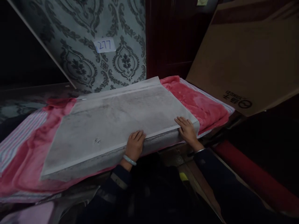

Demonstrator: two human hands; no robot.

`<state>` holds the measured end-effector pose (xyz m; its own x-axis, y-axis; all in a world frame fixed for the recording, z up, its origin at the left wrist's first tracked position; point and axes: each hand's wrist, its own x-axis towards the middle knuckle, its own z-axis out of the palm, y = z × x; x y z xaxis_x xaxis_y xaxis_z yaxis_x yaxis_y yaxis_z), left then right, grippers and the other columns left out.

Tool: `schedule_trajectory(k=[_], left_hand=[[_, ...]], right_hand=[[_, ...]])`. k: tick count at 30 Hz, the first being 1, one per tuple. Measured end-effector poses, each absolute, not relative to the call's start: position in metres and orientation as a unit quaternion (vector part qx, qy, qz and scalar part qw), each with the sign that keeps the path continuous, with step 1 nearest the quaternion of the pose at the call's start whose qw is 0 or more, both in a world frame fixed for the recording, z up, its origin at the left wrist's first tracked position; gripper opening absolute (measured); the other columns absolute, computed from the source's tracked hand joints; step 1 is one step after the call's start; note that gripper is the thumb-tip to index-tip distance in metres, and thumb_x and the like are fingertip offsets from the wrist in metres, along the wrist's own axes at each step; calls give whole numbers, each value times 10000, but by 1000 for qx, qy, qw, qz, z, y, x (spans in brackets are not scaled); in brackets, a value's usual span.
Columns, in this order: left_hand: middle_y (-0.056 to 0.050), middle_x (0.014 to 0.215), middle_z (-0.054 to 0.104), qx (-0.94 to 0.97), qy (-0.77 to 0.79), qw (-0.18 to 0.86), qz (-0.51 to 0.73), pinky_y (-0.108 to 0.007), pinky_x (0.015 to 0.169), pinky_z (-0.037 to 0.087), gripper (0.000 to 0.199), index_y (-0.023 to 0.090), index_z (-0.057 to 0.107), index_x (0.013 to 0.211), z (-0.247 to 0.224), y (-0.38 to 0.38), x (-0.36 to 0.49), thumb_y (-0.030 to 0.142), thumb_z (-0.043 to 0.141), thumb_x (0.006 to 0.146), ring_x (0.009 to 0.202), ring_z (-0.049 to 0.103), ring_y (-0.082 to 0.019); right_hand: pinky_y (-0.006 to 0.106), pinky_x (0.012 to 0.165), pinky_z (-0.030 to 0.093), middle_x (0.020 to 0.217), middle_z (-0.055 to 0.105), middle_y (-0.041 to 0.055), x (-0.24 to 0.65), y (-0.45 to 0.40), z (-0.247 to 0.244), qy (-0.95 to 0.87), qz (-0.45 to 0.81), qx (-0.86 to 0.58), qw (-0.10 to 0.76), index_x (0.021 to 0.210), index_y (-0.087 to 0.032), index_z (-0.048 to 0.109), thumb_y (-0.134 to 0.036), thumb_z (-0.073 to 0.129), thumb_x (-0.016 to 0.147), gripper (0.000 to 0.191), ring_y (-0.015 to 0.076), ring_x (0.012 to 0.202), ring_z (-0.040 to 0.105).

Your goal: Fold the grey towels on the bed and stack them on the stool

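Note:
A large grey sheet [112,118] lies over a pink blanket [198,102], its near part folded down over the front edge. My left hand [135,145] rests on that edge near the middle, fingers laid on the sheet, a pale bracelet on the wrist. Farther right, my right hand [187,130] lies on the same edge near the sheet's right corner, with its fingers stretched over the top. Neither hand is closed round anything. Small dark marks show on the sheet's left part.
Striped cloth [23,130] shows under the blanket. Behind is a patterned wall [126,59] with a paper marked 277 [105,45]. A big cardboard sheet [247,59] leans at the right, above a red roll [254,174]. A dark panel [28,46] stands at the left.

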<state>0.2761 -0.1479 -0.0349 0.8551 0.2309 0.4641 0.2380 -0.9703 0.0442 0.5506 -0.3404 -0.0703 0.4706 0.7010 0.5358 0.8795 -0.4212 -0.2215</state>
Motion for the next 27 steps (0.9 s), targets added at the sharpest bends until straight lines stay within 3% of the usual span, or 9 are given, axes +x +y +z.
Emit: schedule_trajectory(k=[4,9,12,16,21,27], left_hand=[[-95,1369,630,-972,-150,8,-180,-446,1019,483,369,224,671,1247,-22,-151,284,158,464,950,1250,560,-266],[-96,1521,486,-981,-150,17,-123,-540,1152,339,447,233,529,1416,-18,-158,291,230,453,976,1430,394,-297],[-106,1536,464,-985,-146,4,-89,-542,1165,323,458,228,506,1430,-9,-161,294,272,464,976,1446,372,-295],[-96,1526,476,-984,-159,-17,-78,-548,1179,303,423,252,544,1393,6,-162,309,271,398,996,1441,381,-272],[-120,1599,358,-975,-207,-4,-82,-682,1157,232,552,274,439,1490,-8,-168,324,438,476,965,1486,267,-367],[-163,1591,353,-968,-231,11,-96,-632,1170,244,649,251,403,1511,-20,-172,291,560,469,945,1485,275,-338]], right_hand=[[529,1102,380,1402,598,95,547,-341,-58,-483,-147,-833,224,1319,-221,640,-229,385,927,468,273,1363,470],[590,1128,315,1562,420,38,548,-348,-55,-520,-84,-830,182,1463,-307,492,-332,325,975,515,277,1453,347],[572,1127,331,1571,406,32,554,-349,-50,-527,-47,-829,182,1477,-309,471,-389,263,1001,525,264,1462,332],[544,1113,362,1534,462,65,545,-321,-30,-493,-81,-846,183,1471,-273,490,-434,203,1023,556,282,1448,349],[621,1103,319,1592,373,37,519,-280,-23,-492,-109,-856,112,1503,-327,433,-538,297,996,565,353,1460,292],[620,1095,321,1580,395,37,513,-286,-36,-485,-94,-866,80,1505,-333,426,-540,239,988,587,356,1444,312]])
